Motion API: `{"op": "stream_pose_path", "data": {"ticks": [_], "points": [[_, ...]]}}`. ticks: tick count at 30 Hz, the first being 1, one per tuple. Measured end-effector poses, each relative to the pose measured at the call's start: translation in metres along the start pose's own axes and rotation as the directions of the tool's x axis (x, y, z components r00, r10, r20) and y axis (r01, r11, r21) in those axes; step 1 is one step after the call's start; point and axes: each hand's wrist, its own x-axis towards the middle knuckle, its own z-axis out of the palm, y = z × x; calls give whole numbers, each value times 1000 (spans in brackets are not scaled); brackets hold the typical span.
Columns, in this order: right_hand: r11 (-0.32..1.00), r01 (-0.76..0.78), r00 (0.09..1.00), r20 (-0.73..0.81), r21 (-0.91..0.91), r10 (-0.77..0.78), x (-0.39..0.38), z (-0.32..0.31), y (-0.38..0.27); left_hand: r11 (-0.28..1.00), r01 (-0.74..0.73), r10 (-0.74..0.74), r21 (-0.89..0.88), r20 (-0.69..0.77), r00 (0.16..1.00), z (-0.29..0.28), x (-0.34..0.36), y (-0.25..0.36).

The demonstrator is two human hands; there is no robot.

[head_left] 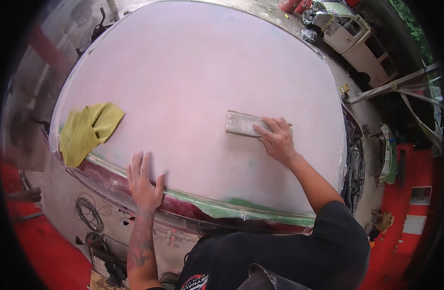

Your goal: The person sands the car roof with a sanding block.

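Grey block (240,123) lies beneath right fingers (272,125) clamped on it, left fingers (145,168) apart.

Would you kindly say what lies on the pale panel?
On the pale panel are a yellow-green cloth at its left edge and a grey block held by the right hand; the left hand rests at its near edge. The surface beneath the cloth and block is hidden.
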Motion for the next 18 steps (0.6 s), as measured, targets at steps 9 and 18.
{"op": "stream_pose_path", "data": {"ticks": [9, 18], "points": [[917, -384, 923, -42, -113, 381, 148, 56, 119, 998, -61, 60, -34, -24, 998, 2, 3, -1], [966, -257, 964, -69, 18, 258, -144, -33, -56, 998, -67, 67, 13, -30, 997, 10, 7, -12]]}}
